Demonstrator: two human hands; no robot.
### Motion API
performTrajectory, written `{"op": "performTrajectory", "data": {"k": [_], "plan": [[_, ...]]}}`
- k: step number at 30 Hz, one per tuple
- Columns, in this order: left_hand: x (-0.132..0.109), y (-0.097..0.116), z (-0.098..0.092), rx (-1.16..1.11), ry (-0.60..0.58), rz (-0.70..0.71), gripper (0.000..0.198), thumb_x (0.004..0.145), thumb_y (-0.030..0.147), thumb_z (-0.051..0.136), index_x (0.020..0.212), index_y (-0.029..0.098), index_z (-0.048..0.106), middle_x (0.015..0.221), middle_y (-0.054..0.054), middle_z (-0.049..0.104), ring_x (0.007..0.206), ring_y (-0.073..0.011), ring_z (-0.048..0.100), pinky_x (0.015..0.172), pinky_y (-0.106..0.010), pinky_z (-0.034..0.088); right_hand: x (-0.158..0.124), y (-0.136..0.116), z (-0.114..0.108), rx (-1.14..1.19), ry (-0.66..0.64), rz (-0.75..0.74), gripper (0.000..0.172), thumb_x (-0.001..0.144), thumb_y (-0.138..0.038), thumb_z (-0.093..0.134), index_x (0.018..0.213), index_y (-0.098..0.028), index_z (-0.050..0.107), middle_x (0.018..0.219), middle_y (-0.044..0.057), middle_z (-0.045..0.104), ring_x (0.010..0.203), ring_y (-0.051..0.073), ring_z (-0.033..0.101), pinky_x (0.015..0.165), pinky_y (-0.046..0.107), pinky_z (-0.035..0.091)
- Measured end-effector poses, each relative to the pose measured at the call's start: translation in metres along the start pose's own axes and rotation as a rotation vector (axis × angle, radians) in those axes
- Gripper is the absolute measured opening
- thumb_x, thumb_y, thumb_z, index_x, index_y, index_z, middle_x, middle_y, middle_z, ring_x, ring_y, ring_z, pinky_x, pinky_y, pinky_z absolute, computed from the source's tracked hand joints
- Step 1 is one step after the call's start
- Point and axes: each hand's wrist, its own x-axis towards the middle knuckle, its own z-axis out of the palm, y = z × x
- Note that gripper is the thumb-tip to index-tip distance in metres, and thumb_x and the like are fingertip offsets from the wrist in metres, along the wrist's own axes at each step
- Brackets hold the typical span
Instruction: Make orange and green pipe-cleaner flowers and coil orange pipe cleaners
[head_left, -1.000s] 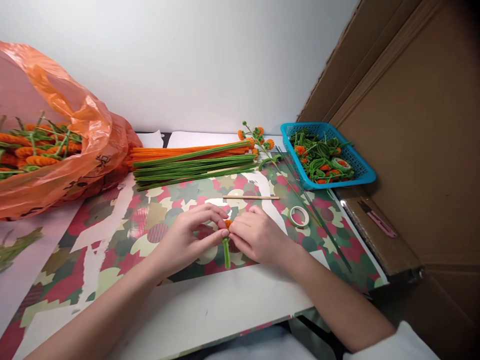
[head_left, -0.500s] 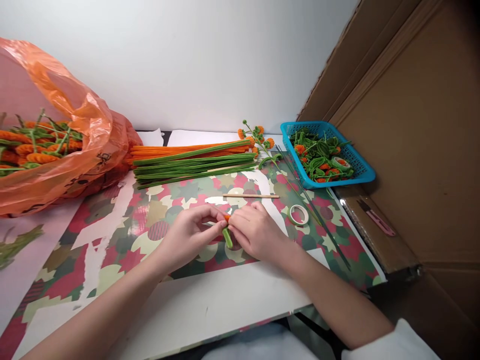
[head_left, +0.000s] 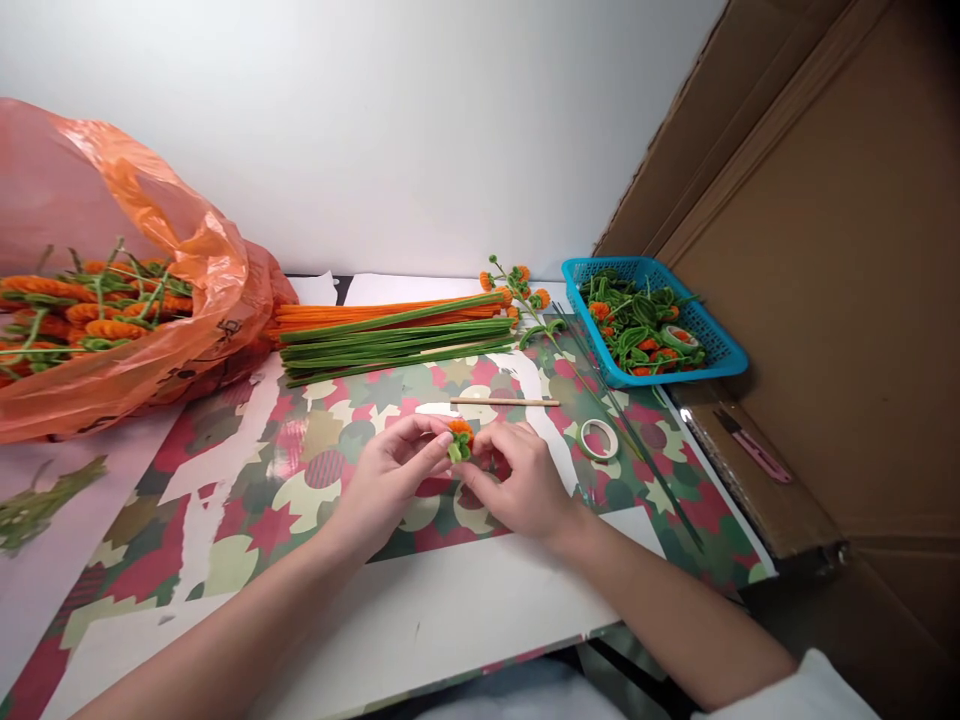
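A small pipe-cleaner flower (head_left: pixel 460 430), orange on top with green below, is between both hands over the patterned sheet. My left hand (head_left: pixel 397 470) pinches its left side with thumb and index finger. On the other side, my right hand (head_left: pixel 521 478) is curled, its thumb and fingertips closed on the green part and right edge. Just beyond the hands lies a thin wooden stick (head_left: pixel 505 402). A roll of tape (head_left: pixel 598 440) lies to the right of my right hand.
Green pipe cleaners (head_left: pixel 397 345) and orange ones (head_left: pixel 375 314) lie in bundles behind. An orange plastic bag (head_left: pixel 217 270) of flowers stands left. At right are a blue basket (head_left: pixel 731 358) with green and orange pieces, a finished stem (head_left: pixel 574 365) and a pink cutter (head_left: pixel 761 455).
The flower has turned so more of its orange top shows, and its green strip no longer hangs down. My right hand's fingers have shifted and opened into a looser curl.
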Motion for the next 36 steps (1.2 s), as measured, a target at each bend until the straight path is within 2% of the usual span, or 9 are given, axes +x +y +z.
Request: {"op": "performTrajectory", "data": {"k": [3, 8, 12, 16, 21, 26, 33, 36], "plan": [[-0.002, -0.002, 0.0, 0.087, 0.006, 0.102, 0.018, 0.083, 0.037, 0.065, 0.085, 0.019, 0.061, 0.093, -0.004, 0.063, 0.078, -0.0147, 0.064, 0.063, -0.024, 0.059, -0.001, 0.0, 0.002, 0.013, -0.022, -0.027, 0.022, 0.088, -0.024, 0.053, 0.066, -0.02, 0.049, 0.056, -0.004, 0.055, 0.054, 0.012, 0.047, 0.065, 0.028, 0.034], [-0.002, 0.005, -0.005, 0.321, -0.054, 0.335, 0.01, 0.086, 0.025, 0.059, 0.093, 0.021, 0.065, 0.094, -0.004, 0.065, 0.09, -0.0164, 0.064, 0.071, -0.025, 0.059, 0.002, 0.002, -0.005, -0.049, -0.067, -0.154, 0.021, 0.092, -0.019, 0.043, 0.072, -0.018, 0.052, 0.065, -0.002, 0.059, 0.06, 0.011, 0.049, 0.068, 0.029, 0.029], [-0.002, 0.01, -0.01, 0.555, -0.053, 0.481, 0.009, 0.083, 0.024, 0.061, 0.083, 0.019, 0.069, 0.092, -0.006, 0.069, 0.087, -0.0178, 0.066, 0.063, -0.023, 0.061, 0.004, 0.005, -0.008, -0.187, -0.129, -0.249, 0.024, 0.094, -0.021, 0.039, 0.074, -0.018, 0.052, 0.068, 0.001, 0.06, 0.065, 0.013, 0.048, 0.068, 0.031, 0.026], [-0.003, 0.01, -0.01, 0.624, -0.037, 0.512, 0.008, 0.082, 0.025, 0.064, 0.079, 0.019, 0.069, 0.091, -0.005, 0.072, 0.08, -0.0167, 0.069, 0.062, -0.024, 0.062, 0.005, 0.005, -0.009, -0.26, -0.155, -0.277, 0.025, 0.095, -0.02, 0.038, 0.074, -0.018, 0.053, 0.067, 0.001, 0.059, 0.064, 0.014, 0.045, 0.068, 0.031, 0.024], [-0.006, 0.009, -0.007, 0.561, 0.025, 0.456, 0.011, 0.08, 0.028, 0.066, 0.076, 0.018, 0.068, 0.097, -0.007, 0.073, 0.086, -0.0198, 0.07, 0.067, -0.028, 0.063, 0.005, 0.004, -0.01, -0.267, -0.097, -0.298, 0.027, 0.095, -0.02, 0.037, 0.072, -0.018, 0.051, 0.065, 0.0, 0.056, 0.064, 0.014, 0.044, 0.068, 0.031, 0.025], [-0.007, 0.01, -0.004, 0.55, 0.002, 0.416, 0.011, 0.082, 0.027, 0.064, 0.077, 0.018, 0.069, 0.091, -0.006, 0.074, 0.08, -0.0188, 0.07, 0.062, -0.025, 0.062, 0.004, 0.003, -0.006, -0.216, -0.096, -0.265, 0.026, 0.094, -0.02, 0.037, 0.071, -0.018, 0.05, 0.066, 0.001, 0.057, 0.064, 0.014, 0.045, 0.069, 0.032, 0.025], [-0.01, 0.003, 0.001, 0.606, 0.109, 0.598, 0.005, 0.081, 0.018, 0.063, 0.078, 0.018, 0.066, 0.087, -0.006, 0.072, 0.083, -0.0181, 0.069, 0.058, -0.021, 0.06, 0.001, -0.005, -0.001, 0.016, -0.065, -0.029, 0.025, 0.091, -0.019, 0.042, 0.067, -0.018, 0.047, 0.059, -0.004, 0.052, 0.058, 0.01, 0.046, 0.067, 0.03, 0.029], [-0.009, 0.003, 0.001, 0.581, 0.103, 0.658, 0.006, 0.082, 0.015, 0.061, 0.082, 0.019, 0.066, 0.092, -0.007, 0.072, 0.087, -0.0187, 0.069, 0.06, -0.023, 0.061, 0.002, -0.005, -0.005, 0.14, -0.028, 0.059, 0.023, 0.089, -0.026, 0.05, 0.067, -0.019, 0.05, 0.059, -0.004, 0.054, 0.057, 0.011, 0.049, 0.066, 0.03, 0.035]]}}
